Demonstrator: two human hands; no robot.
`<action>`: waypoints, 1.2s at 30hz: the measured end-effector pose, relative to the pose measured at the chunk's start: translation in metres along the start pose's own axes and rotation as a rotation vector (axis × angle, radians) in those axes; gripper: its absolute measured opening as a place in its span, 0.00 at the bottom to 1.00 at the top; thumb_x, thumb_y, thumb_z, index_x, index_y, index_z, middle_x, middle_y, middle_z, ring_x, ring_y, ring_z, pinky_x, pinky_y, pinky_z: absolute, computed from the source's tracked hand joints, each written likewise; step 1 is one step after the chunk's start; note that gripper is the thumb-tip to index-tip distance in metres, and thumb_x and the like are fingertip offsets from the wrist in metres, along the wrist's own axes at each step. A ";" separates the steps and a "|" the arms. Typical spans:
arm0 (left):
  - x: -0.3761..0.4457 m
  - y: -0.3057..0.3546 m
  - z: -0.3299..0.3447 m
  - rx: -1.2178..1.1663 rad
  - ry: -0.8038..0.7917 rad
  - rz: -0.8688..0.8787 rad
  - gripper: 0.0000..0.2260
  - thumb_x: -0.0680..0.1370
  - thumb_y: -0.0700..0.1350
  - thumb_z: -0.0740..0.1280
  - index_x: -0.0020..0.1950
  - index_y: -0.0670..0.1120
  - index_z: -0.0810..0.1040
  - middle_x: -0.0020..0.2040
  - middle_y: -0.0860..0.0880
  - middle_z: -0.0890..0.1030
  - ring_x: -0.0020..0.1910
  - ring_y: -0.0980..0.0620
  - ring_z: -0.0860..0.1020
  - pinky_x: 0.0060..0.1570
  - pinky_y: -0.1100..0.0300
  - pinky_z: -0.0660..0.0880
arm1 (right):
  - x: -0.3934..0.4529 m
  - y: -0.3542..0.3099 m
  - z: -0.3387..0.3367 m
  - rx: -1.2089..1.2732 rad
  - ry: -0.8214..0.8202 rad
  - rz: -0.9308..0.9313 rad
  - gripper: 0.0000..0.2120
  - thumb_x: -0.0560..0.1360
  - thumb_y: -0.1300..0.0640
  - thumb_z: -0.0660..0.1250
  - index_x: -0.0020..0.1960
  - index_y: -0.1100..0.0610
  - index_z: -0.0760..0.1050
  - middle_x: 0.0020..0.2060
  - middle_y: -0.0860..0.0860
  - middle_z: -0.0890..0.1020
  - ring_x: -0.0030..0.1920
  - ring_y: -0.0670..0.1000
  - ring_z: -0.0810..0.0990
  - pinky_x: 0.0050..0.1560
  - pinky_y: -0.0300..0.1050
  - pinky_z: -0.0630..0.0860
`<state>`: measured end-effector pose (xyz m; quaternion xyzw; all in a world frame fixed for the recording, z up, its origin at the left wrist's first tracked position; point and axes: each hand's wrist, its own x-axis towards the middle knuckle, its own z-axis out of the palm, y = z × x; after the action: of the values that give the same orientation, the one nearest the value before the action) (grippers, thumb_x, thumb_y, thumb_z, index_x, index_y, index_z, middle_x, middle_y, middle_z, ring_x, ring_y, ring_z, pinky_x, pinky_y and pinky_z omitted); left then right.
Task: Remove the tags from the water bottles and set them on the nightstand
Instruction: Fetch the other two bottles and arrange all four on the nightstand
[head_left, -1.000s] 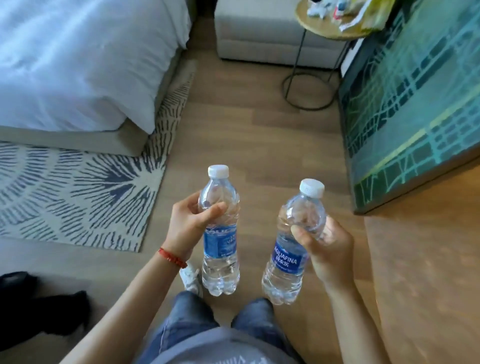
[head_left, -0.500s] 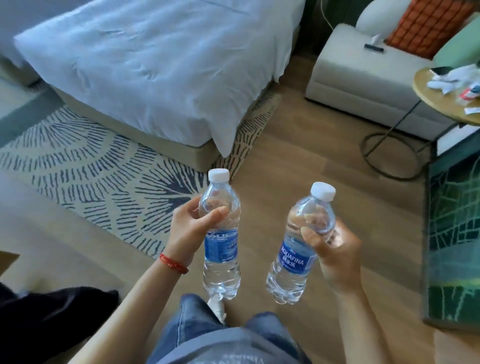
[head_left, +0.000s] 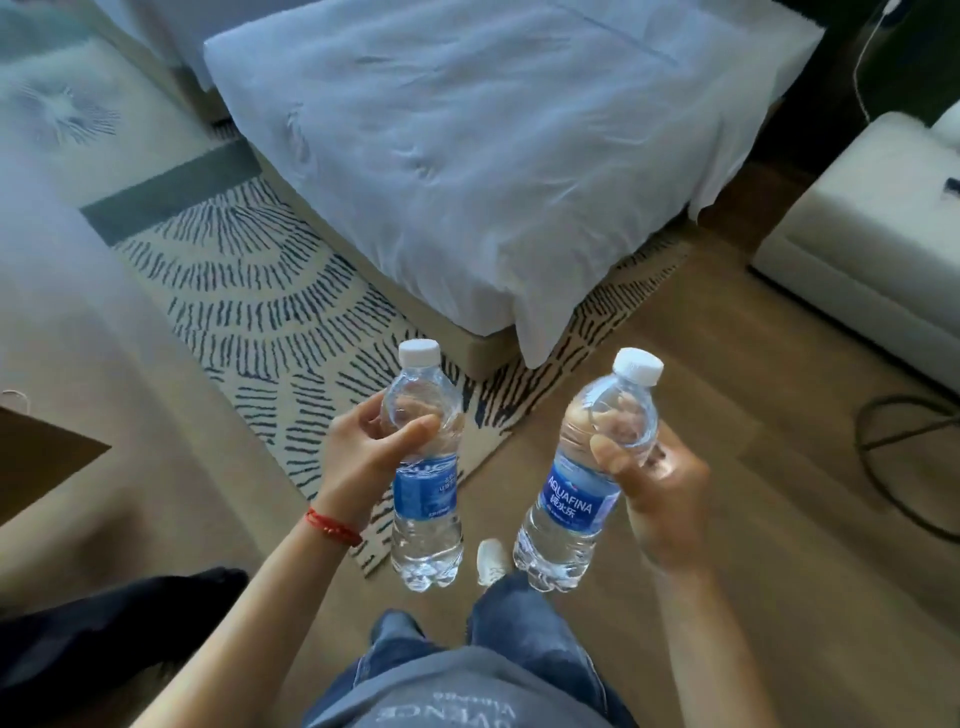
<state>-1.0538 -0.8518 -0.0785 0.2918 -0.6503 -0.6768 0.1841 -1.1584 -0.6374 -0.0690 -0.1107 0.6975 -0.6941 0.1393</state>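
Observation:
I hold two clear water bottles with white caps and blue labels, both upright over the wooden floor. My left hand (head_left: 363, 457), with a red string at the wrist, grips the left water bottle (head_left: 427, 499) around its shoulder. My right hand (head_left: 660, 493) grips the right water bottle (head_left: 576, 499) at its upper body; this bottle leans slightly to the right. No tags show on either bottle, and no nightstand is in view.
A bed with a white duvet (head_left: 467, 156) fills the upper middle, on a patterned rug (head_left: 270, 312). A pale ottoman (head_left: 872, 249) stands at the right, with a black wire table base (head_left: 904, 447) below it. Dark cloth (head_left: 104, 634) lies at lower left.
The view has swung left: the bed now sits in the centre and the round side table and green panel have left the frame. Both hands keep the same grip on the bottles.

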 end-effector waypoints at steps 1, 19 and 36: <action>0.010 0.002 0.004 -0.003 0.035 -0.002 0.10 0.63 0.44 0.74 0.43 0.47 0.81 0.36 0.52 0.84 0.38 0.55 0.82 0.38 0.65 0.79 | 0.017 -0.003 0.002 0.002 -0.024 0.002 0.15 0.59 0.47 0.74 0.45 0.46 0.81 0.39 0.45 0.85 0.39 0.44 0.83 0.38 0.35 0.77; 0.202 0.018 -0.085 -0.133 0.357 -0.031 0.15 0.61 0.45 0.74 0.45 0.43 0.81 0.38 0.51 0.85 0.38 0.53 0.83 0.37 0.65 0.78 | 0.243 -0.003 0.176 -0.008 -0.345 0.041 0.14 0.57 0.51 0.75 0.42 0.46 0.82 0.36 0.43 0.85 0.37 0.42 0.83 0.36 0.32 0.77; 0.425 0.059 -0.351 -0.158 0.451 -0.021 0.20 0.56 0.54 0.75 0.44 0.47 0.81 0.39 0.51 0.85 0.38 0.54 0.82 0.36 0.65 0.77 | 0.404 -0.017 0.528 -0.084 -0.445 0.039 0.14 0.56 0.46 0.73 0.41 0.43 0.81 0.36 0.43 0.85 0.36 0.42 0.82 0.36 0.33 0.77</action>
<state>-1.1626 -1.3958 -0.0807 0.4272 -0.5347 -0.6451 0.3398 -1.3540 -1.2734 -0.0676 -0.2533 0.6800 -0.6200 0.2984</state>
